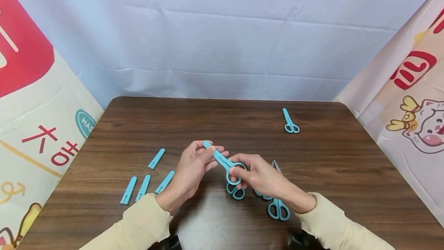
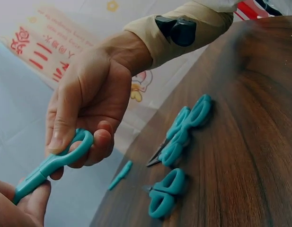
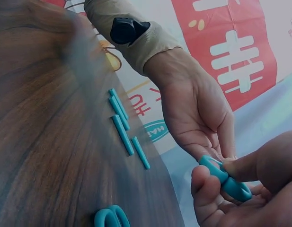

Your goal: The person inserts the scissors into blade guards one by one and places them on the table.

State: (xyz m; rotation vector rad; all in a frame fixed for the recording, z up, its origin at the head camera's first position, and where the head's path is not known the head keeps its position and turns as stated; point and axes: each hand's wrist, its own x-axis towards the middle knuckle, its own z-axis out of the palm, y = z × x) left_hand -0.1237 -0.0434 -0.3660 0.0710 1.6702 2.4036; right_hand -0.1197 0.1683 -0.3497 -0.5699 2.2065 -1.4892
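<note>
A pair of turquoise scissors (image 1: 226,164) is held aslant between both hands above the table, its blades inside a matching turquoise blade cover (image 1: 216,152). My left hand (image 1: 189,171) pinches the cover near its tip, thumb on top and fingers beneath. On the handle loops, my right hand (image 1: 261,173) grips with thumb and fingers, clearly seen in the left wrist view. Below and beside the right hand lie more scissors with turquoise handles (image 1: 278,203); the right forearm partly hides them. One bare blade (image 1: 276,167) shows behind that wrist.
Several loose blade covers (image 1: 128,190) lie left of the left hand, one partly behind its wrist. Covered scissors (image 1: 289,120) lie at the back right of the brown wooden table (image 1: 194,117). Pale cloth (image 1: 222,41) hangs behind, printed sheets at both sides.
</note>
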